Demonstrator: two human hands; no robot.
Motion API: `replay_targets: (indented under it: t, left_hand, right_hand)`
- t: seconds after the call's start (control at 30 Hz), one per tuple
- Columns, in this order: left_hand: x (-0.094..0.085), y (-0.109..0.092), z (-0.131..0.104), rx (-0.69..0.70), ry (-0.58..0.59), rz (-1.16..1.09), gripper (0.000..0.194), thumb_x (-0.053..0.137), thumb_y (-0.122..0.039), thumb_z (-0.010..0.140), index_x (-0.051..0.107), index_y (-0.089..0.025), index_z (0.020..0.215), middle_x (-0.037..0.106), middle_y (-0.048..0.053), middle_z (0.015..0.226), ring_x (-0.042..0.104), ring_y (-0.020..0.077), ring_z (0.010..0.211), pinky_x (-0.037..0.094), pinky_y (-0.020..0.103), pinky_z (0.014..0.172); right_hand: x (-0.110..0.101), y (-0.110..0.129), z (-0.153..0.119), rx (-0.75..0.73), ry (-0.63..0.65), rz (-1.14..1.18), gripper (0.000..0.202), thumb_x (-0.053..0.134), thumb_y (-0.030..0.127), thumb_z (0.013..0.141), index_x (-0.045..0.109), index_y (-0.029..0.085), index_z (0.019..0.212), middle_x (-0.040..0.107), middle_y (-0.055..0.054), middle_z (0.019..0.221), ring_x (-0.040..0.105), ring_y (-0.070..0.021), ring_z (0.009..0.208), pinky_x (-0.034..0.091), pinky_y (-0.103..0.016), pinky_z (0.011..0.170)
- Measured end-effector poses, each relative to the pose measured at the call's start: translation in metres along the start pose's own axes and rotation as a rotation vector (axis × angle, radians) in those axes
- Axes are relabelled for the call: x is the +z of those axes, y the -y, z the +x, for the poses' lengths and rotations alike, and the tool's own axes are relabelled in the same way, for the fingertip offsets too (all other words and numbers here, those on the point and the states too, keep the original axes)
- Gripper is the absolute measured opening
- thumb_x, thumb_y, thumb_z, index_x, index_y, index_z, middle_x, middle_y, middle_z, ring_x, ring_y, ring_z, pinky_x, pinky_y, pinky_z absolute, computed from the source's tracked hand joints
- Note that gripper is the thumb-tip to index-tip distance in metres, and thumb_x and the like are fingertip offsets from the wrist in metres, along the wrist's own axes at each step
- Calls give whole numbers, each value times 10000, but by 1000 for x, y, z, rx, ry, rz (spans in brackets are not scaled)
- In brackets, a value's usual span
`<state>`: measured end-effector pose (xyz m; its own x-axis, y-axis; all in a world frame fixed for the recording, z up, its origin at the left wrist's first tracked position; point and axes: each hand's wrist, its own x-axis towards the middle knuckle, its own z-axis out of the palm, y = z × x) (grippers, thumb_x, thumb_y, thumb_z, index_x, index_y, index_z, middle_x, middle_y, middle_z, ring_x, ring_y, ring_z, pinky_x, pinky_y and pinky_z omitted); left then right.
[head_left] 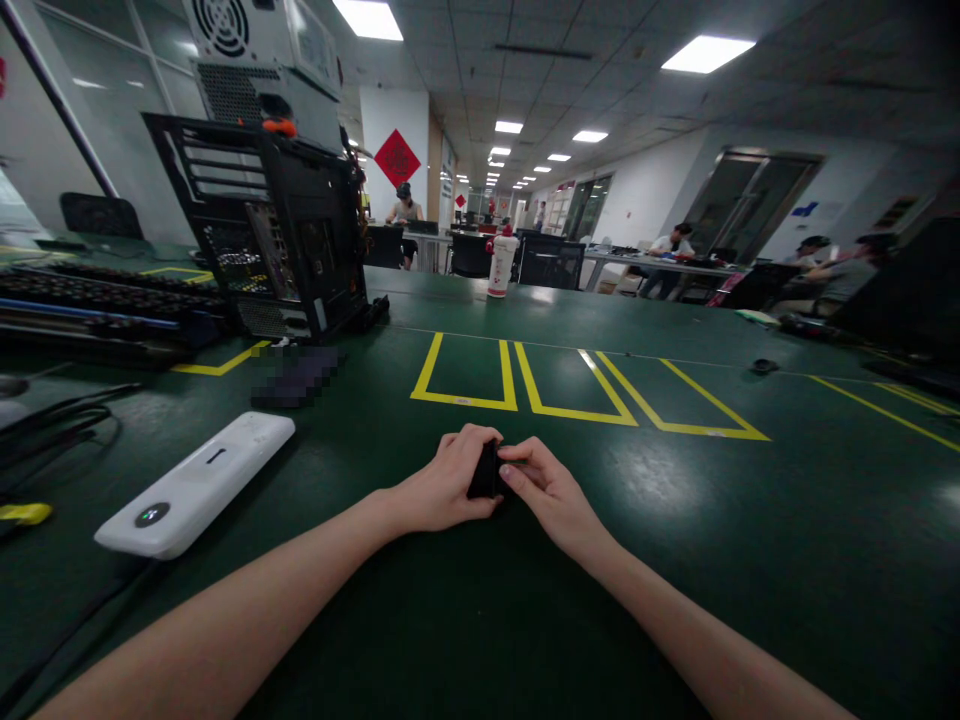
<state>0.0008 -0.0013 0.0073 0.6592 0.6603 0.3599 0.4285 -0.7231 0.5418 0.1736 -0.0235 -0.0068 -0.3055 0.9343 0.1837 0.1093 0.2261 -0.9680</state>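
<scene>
My left hand (450, 480) is closed around a small black block-like object (484, 472), thumb below and fingers over the top. What kind of object it is, I cannot make out. From the other side, my right hand (544, 490) touches its right edge, thumb and forefinger pinched together there. Whether something small sits between those fingertips is hidden. Both hands are low over the dark green tabletop (480, 620), in front of yellow tape outlines (465, 403).
To the left lie a white power bank-like device (199, 485) with a cable and a dark, blurred-out slab (296, 378). Behind them stands an open black computer case (285, 220) with metal units on top. A white cup (502, 265) stands at the back. Several people sit farther off.
</scene>
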Motion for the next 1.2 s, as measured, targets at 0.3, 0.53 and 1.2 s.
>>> replay_targets:
  t: [0.3, 0.53, 1.2]
  left_hand:
    - [-1, -1, 0, -7, 22, -1, 533, 593, -218, 691, 306, -219, 1140, 426, 72, 1091, 438, 225, 994, 355, 423, 901]
    - [0, 0, 0, -11, 23, 3, 546, 596, -222, 688, 295, -216, 1144, 415, 73, 1102, 435, 227, 999, 357, 422, 895]
    - [1, 1, 1, 11, 9, 24, 534, 590, -224, 694, 299, -203, 1141, 417, 76, 1090, 434, 223, 1003, 350, 410, 904]
  right_hand:
    - [2, 5, 0, 49, -1, -18, 255, 508, 234, 779, 451, 228, 1028, 515, -31, 1064, 517, -158, 1022, 419, -343, 906]
    - [1, 5, -3, 37, 44, 35, 189, 526, 228, 766, 459, 240, 943, 513, 0, 978, 554, -150, 922, 483, -305, 770]
    - [3, 1, -2, 1, 0, -13, 134, 506, 248, 783, 469, 231, 910, 513, 0, 942, 557, -154, 925, 476, -308, 775]
